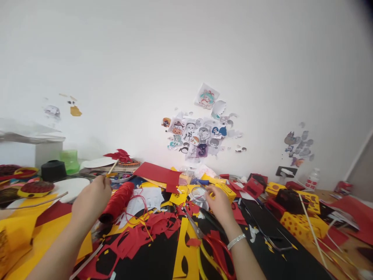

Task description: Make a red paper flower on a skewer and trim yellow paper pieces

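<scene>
My left hand (92,196) is closed around a thin wooden stick (113,168), held up at a slant. A red paper flower (121,155) sits at the stick's top end. My right hand (220,206) has its fingers curled beside a roll of clear tape (198,193); what lies between the fingertips, if anything, cannot be made out. Just right of my left hand lies a spool of red thread (119,201), with loose red strands trailing from it. Scissors (214,249) with red and yellow handles rest below my right hand.
Red paper scraps (140,237) and a yellow paper strip (185,252) cover the table's middle. On the right lie a dark phone (262,217) and spotted yellow boxes (303,223). A black thread cone (53,170) stands back left. Stickers (201,134) cover part of the wall.
</scene>
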Tool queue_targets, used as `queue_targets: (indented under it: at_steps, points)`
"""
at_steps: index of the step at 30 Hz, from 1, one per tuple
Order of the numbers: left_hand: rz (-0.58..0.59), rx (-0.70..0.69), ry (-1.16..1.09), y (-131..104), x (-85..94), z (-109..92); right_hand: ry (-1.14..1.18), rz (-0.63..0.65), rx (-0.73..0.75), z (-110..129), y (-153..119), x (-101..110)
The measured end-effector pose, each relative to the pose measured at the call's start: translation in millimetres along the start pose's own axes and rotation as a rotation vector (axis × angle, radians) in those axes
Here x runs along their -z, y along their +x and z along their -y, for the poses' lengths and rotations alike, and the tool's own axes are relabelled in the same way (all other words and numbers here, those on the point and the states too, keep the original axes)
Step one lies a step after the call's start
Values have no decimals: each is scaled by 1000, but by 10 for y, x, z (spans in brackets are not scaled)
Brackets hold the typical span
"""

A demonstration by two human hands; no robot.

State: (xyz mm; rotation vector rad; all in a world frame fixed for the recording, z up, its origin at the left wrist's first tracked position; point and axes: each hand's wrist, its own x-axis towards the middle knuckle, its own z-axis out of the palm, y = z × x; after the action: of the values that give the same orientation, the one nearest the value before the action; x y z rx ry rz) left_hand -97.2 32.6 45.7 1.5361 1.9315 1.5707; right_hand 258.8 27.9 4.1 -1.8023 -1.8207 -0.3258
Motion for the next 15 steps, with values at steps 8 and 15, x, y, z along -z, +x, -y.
queue_targets:
  at_steps: [8, 15]
  points:
    - [244, -194, 106, -245, -433, -162, -84, 220, -10, 194, -38, -392]
    - [304, -244, -27, -521, -611, -327, -67, 191, 24, 175, -26, -449]
